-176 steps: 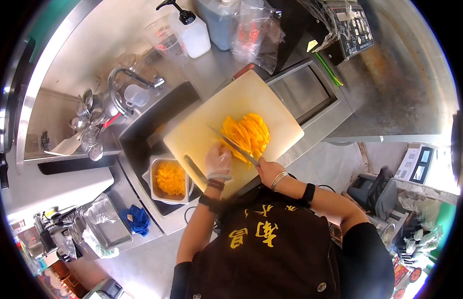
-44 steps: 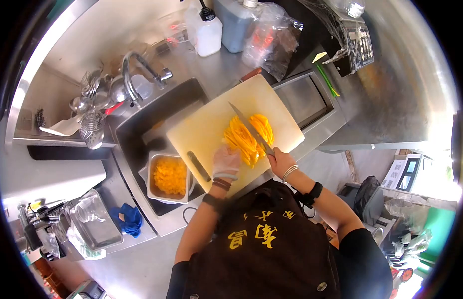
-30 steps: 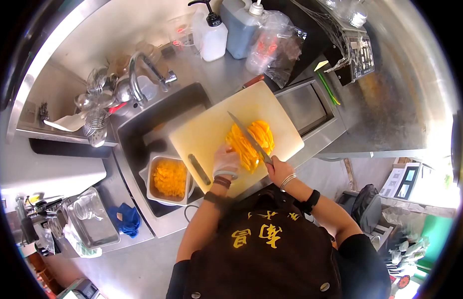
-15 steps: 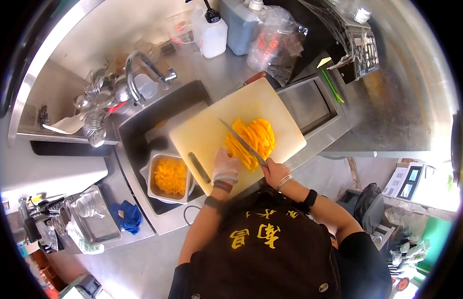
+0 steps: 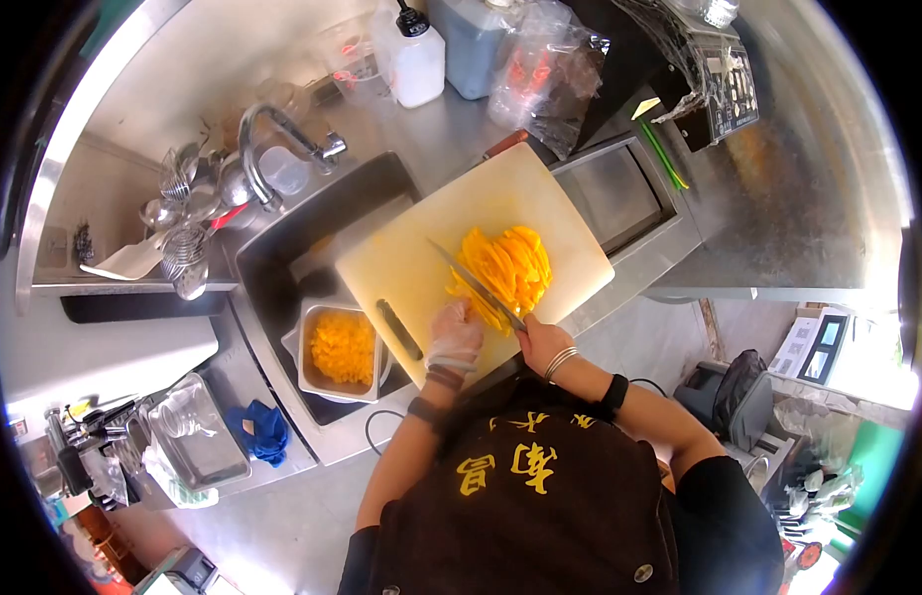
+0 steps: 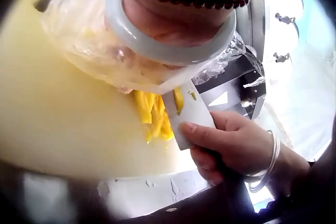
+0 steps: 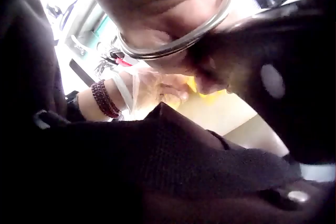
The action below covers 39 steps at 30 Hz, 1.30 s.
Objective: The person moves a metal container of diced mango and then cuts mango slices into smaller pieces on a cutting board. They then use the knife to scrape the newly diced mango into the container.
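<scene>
A pile of yellow-orange strips (image 5: 515, 268) lies on the pale cutting board (image 5: 570, 248). The gloved left hand (image 5: 455, 332) has its fingers bent against the pile's left edge, holding strips there; its fingertips are partly hidden in the left wrist view. The right hand (image 5: 543, 346) grips the handle of a knife (image 5: 478, 285), whose blade slants across the left part of the pile. In the left wrist view, the right thumb rests along the blade (image 6: 190, 113), and yellow bits cling to the metal. The right wrist view shows the left hand (image 7: 157, 88) beside yellow pieces.
A container (image 5: 308, 373) of chopped yellow pieces stands left of the board, by the sink (image 5: 272, 260). A faucet (image 5: 250, 164), utensils (image 5: 186, 248), a pump bottle (image 5: 417, 69) and a red-handled tool (image 5: 505, 143) lie beyond. A blue cloth (image 5: 261, 432) is at lower left.
Since about a second ago, the knife has moved left across the pile, toward the left hand. The left hand stays at the pile's left edge, with its fingers more bent.
</scene>
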{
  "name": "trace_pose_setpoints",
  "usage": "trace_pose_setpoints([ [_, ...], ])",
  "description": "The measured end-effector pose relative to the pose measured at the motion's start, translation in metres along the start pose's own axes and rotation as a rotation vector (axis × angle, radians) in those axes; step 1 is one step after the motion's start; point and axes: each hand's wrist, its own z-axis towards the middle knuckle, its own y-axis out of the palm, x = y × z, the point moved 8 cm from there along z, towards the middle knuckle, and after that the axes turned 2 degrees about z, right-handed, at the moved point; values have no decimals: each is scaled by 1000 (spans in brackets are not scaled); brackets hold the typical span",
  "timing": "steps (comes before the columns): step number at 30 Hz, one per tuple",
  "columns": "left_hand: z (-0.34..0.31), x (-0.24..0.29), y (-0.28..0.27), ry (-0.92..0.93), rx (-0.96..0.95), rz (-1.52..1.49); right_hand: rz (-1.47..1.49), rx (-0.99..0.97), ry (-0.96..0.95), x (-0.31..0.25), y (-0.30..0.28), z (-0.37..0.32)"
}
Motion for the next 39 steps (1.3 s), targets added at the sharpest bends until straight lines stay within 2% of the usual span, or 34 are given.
trace_pose_setpoints([
  [1, -2, 5, -1, 0, -4, 1, 2, 0, 3, 1, 1, -1],
  [3, -6, -1, -14, -201, 123, -284, 10, -11, 13, 2, 5, -2],
  [6, -5, -11, -14, -255, 92, -311, -19, -53, 18, -1, 11, -5],
  [7, -3, -14, -13, -255, 90, -311, -18, -53, 20, -1, 12, -5],
  [9, 1, -13, -14, -169, 80, -123, -36, -65, 19, -5, 13, -5],
  [12, 2, -18, -10, -227, -7, -135, -80, -173, 65, -10, 13, -6],
  [16, 4, -18, -12, -207, 13, -110, -94, -175, 63, -8, 16, -6],
  [18, 4, -12, -14, -205, 11, -146, -55, -63, 4, -10, 13, -6],
  [22, 4, -18, -8, -187, 36, -244, -71, -80, 21, -14, 11, -6],
  [24, 7, -21, -8, -143, 50, -179, -117, -198, 89, -14, 14, -6],
  [28, 6, -18, -9, -155, 27, -73, -124, -205, 118, -12, 24, -5],
  [30, 6, -17, -10, -144, 73, -143, -107, -105, 57, -7, 37, 3],
  [34, 2, -8, -14, -206, 46, -216, -113, -102, 100, -6, 51, 15],
  [37, 4, -7, -13, -209, 57, -189, -99, -49, 67, -8, 39, 15],
  [39, 9, -9, -11, -139, 64, -24, -1, -65, -39, -15, 27, 13],
])
